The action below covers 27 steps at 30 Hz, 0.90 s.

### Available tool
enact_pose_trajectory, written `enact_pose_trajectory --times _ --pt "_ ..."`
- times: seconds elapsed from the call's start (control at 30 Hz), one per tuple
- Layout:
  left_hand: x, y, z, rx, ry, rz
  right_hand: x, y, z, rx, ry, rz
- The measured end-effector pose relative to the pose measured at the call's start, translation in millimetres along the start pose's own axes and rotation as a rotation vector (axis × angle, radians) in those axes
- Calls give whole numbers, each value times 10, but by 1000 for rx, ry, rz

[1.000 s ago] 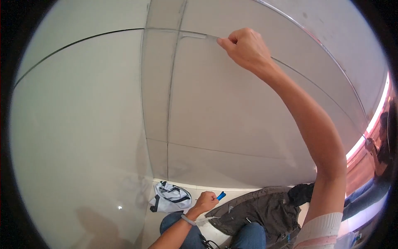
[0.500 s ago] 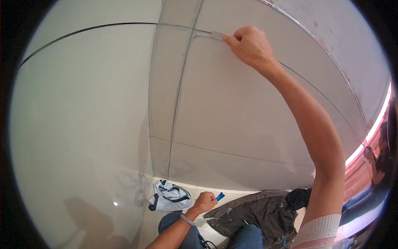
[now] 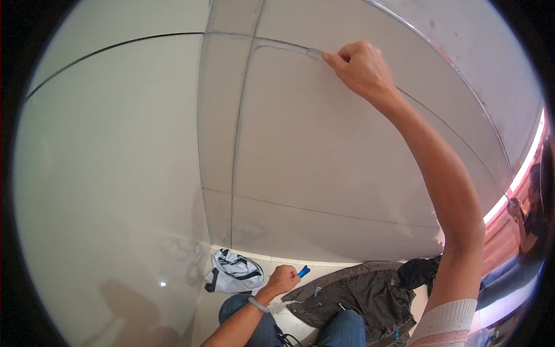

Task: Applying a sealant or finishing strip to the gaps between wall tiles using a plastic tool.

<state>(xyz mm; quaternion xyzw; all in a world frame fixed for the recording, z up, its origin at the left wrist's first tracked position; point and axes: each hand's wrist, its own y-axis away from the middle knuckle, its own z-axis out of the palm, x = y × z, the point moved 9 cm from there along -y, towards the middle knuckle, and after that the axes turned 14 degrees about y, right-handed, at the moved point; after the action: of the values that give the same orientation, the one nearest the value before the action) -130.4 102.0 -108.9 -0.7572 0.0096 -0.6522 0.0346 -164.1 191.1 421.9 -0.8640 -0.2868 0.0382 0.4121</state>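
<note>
- In the head view, the right hand (image 3: 363,68) is raised high against the beige tiled wall (image 3: 335,150), its arm stretched up from the lower right.
- Its thumb and fingers are pinched closed on a thin, flat grey strip (image 3: 315,53); whether this is metal or plastic is unclear.
- The grey strip lies at the upper horizontal joint (image 3: 283,42), to the right of where a vertical joint (image 3: 238,139) crosses it. A faint smear runs along the tile just below the upper joint, left of the strip.
- The left hand (image 3: 282,280) is low, above the person's lap, fingers curled closed around a small blue object (image 3: 303,271) with a notched end sticking out to the right; its kind is too small to tell.
- A grey wristband (image 3: 258,305) circles the left wrist.
- Left of that hand, a white-and-black bag (image 3: 237,273) sits on the floor by the wall.
- To its right, a dark grey-brown garment (image 3: 358,292) lies spread out, with a black cloth (image 3: 417,272) at its upper right end.
- At the far right edge, another person (image 3: 529,231) is partly visible.
</note>
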Motion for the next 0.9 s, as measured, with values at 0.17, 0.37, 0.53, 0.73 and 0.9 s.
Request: enact_pose_trajectory --times 0.17,0.37,0.53,0.73,0.9 --pt "-18 10 14 13 2 24 199 78 -51 48 -33 16" --pt "44 1 14 35 -28 82 458 164 -49 14 -35 71" --pt "19 -26 64 7 -43 29 677 230 -75 38 -37 86" --pt "-33 -57 104 28 -90 -6 960 316 -93 9 -27 106" --pt "-85 -98 128 15 -147 -41 1190 399 -141 19 -20 105"
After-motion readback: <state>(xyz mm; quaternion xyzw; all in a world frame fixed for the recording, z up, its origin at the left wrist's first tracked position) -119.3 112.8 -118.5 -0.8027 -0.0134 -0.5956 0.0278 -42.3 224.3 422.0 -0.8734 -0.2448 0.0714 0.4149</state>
